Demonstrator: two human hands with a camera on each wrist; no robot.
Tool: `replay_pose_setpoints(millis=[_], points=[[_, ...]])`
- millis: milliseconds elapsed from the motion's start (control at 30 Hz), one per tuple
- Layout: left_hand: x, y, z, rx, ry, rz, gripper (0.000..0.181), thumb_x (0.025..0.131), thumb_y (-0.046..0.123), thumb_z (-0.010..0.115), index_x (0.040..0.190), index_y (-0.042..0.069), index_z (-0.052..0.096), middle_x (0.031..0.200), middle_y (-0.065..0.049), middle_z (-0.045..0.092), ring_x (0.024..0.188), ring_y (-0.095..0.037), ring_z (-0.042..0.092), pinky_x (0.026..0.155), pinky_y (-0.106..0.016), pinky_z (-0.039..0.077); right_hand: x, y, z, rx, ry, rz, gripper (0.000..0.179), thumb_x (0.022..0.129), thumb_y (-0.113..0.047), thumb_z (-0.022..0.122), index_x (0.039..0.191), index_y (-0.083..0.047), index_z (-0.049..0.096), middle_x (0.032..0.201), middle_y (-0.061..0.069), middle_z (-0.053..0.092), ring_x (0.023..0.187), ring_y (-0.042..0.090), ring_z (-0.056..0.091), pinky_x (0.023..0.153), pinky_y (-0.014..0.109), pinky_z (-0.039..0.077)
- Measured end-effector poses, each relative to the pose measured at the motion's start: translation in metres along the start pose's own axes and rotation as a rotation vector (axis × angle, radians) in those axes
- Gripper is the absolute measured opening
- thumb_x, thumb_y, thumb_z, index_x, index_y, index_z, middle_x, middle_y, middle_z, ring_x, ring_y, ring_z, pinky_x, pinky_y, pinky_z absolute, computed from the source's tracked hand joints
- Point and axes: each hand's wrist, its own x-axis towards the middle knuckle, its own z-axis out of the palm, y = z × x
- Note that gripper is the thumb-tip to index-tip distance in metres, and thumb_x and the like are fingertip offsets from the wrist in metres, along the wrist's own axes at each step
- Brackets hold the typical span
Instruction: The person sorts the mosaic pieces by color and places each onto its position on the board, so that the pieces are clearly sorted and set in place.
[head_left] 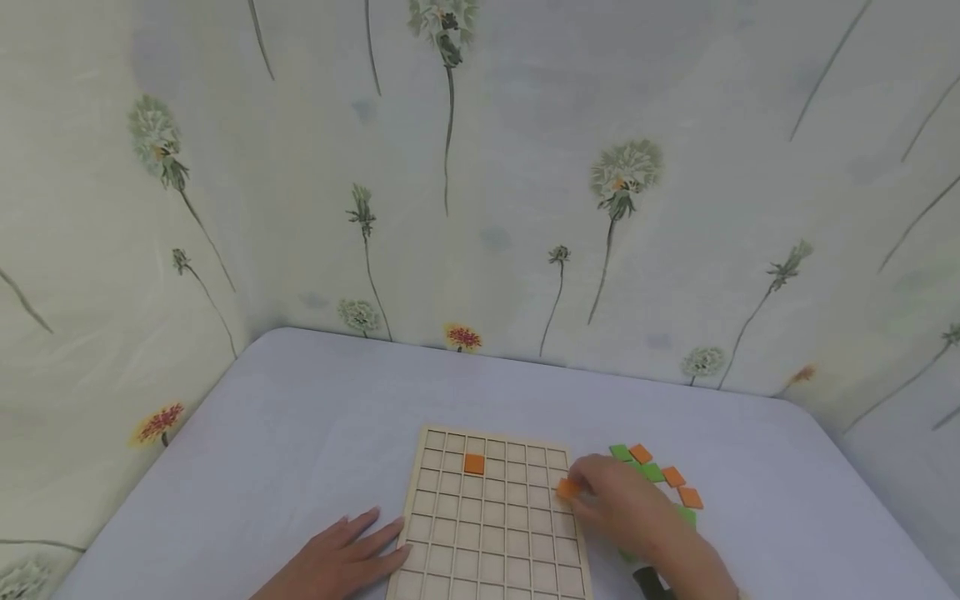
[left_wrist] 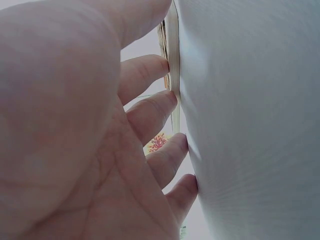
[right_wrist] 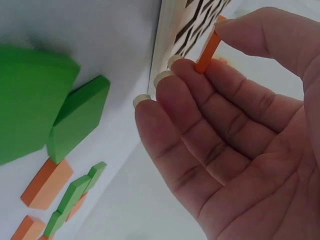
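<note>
A pale wooden grid board [head_left: 459, 533] lies on the table, divided into small square cells. One orange square tile [head_left: 474, 464] sits in a cell near its far edge. My right hand [head_left: 622, 508] pinches another orange tile [right_wrist: 209, 49] between thumb and fingers, over the board's right edge. In the right wrist view that tile is held on edge beside the board's side. My left hand [head_left: 341, 557] lies spread at the board's left edge, its fingertips touching the rim. The left wrist view shows those fingers [left_wrist: 152, 117] extended against the board's side [left_wrist: 173, 55].
Right of the board, green tiles [right_wrist: 77, 120] and orange tiles [head_left: 690, 497] lie loosely scattered, some partly hidden by my right hand. A dark object [head_left: 649, 581] shows beside my right forearm. Flower-patterned cloth [head_left: 510, 183] hangs behind the white-covered table [head_left: 315, 417].
</note>
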Motion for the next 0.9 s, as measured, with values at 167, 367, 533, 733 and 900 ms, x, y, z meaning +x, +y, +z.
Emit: replay_pose_setpoints(millis=[167,367,533,733,900], points=[[0.001,0.000,0.000,0.008,0.005,0.012,0.071,0.101,0.070,0.049,0.154,0.024,0.055,0.161,-0.001,0.048,0.145,-0.036,0.047,0.104,-0.055,0.048,0.003,-0.005,0.001,-0.016,0.000,-0.040,0.014,0.092,-0.023,0.082,0.103,-0.019,0.073,0.099,-0.013,0.067,0.096,0.010,0.064,0.088,0.040,0.055],[0.001,0.000,0.001,0.014,0.028,0.023,0.070,0.100,0.069,0.050,0.153,0.023,0.057,0.159,-0.001,0.050,0.143,-0.036,0.048,0.102,-0.056,0.049,0.008,-0.008,0.003,-0.007,-0.028,-0.065,0.017,0.092,-0.025,0.082,0.106,-0.018,0.075,0.100,-0.013,0.068,0.097,0.012,0.066,0.087,0.040,0.056],[0.001,0.000,0.003,0.014,0.038,0.017,0.070,0.100,0.069,0.051,0.152,0.023,0.058,0.159,-0.001,0.050,0.143,-0.036,0.049,0.102,-0.056,0.049,0.011,-0.009,0.002,0.000,-0.052,-0.122,0.017,0.093,-0.024,0.081,0.107,-0.016,0.075,0.099,-0.013,0.069,0.095,0.013,0.065,0.084,0.041,0.057],[0.002,0.001,0.003,0.015,0.043,0.012,0.069,0.100,0.069,0.051,0.152,0.023,0.059,0.158,-0.001,0.051,0.142,-0.037,0.050,0.102,-0.056,0.050,0.015,-0.014,0.003,-0.026,-0.054,-0.166,0.017,0.094,-0.021,0.080,0.108,-0.012,0.076,0.099,-0.009,0.071,0.096,0.016,0.067,0.085,0.042,0.057],[0.002,0.002,0.003,0.017,0.052,0.008,0.068,0.100,0.068,0.052,0.151,0.024,0.059,0.158,-0.001,0.052,0.141,-0.036,0.051,0.101,-0.056,0.050,0.020,-0.019,0.004,-0.058,-0.065,-0.208,0.018,0.096,-0.022,0.078,0.110,-0.011,0.076,0.099,-0.009,0.070,0.098,0.017,0.067,0.087,0.042,0.057]])
